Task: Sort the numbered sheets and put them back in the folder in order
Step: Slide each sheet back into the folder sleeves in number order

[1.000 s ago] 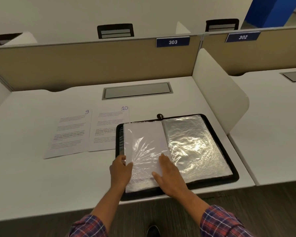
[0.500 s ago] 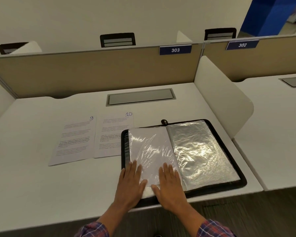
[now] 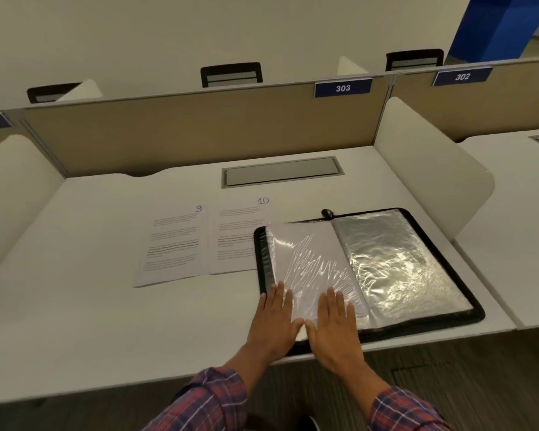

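The open black folder lies at the near edge of the desk. The left hand and right hand press flat on its left sleeve, fingers straight and close together. Left of the folder lies sheet 10, partly under the folder's edge, then sheet 9. Behind the folder is a grey hatch, and to its right a white divider.

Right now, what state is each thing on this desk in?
Zip folder: open, lying flat.
Left sleeve: filled with white paper, pressed flat.
Right sleeve: looks empty.
Sheet 9: loose, face up.
Sheet 10: loose, face up.
Left hand: flat, pressing left sleeve.
Right hand: flat, pressing left sleeve.
Cable hatch: shut.
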A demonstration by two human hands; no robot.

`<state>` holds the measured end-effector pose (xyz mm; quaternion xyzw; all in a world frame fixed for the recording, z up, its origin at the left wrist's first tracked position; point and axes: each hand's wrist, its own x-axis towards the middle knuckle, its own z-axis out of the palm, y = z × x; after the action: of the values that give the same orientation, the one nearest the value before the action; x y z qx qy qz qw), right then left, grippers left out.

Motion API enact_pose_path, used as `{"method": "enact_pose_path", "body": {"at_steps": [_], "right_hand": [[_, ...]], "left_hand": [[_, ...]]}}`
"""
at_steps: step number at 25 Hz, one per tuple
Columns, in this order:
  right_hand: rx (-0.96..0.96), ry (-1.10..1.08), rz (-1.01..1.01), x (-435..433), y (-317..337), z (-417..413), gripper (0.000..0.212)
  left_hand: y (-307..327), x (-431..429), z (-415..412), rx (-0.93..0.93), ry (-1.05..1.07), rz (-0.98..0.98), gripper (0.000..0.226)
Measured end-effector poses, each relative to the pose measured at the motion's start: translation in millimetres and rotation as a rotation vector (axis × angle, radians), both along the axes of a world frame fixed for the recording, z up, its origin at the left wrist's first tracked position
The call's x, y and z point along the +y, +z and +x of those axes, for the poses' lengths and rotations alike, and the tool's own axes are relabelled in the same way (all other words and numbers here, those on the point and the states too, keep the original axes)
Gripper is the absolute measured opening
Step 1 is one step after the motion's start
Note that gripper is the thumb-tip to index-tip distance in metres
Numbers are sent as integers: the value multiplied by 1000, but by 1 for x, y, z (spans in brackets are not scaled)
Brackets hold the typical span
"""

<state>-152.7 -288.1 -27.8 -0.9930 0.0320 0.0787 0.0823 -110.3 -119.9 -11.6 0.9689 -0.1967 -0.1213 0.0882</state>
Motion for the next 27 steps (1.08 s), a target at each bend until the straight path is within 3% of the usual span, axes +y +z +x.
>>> {"method": "enact_pose_path", "body": {"at_steps": [3, 6, 15, 22, 27], "right_hand": [[-37, 42, 20, 15, 3, -3, 85], [-64, 88, 44, 42, 8, -3, 81], [-48, 138, 76, 174, 18, 55, 71], [15, 205, 191, 291, 19, 116, 94], [119, 184, 79, 337, 18, 138, 100]], "left_hand": [[8, 15, -1, -3, -36, 1, 96], [9, 39, 1, 4, -37, -4, 73], [8, 201, 45, -56, 279, -127, 65], [8, 323, 109, -2, 599, -286, 63], [13, 345, 153, 73, 758, -518, 56]]}}
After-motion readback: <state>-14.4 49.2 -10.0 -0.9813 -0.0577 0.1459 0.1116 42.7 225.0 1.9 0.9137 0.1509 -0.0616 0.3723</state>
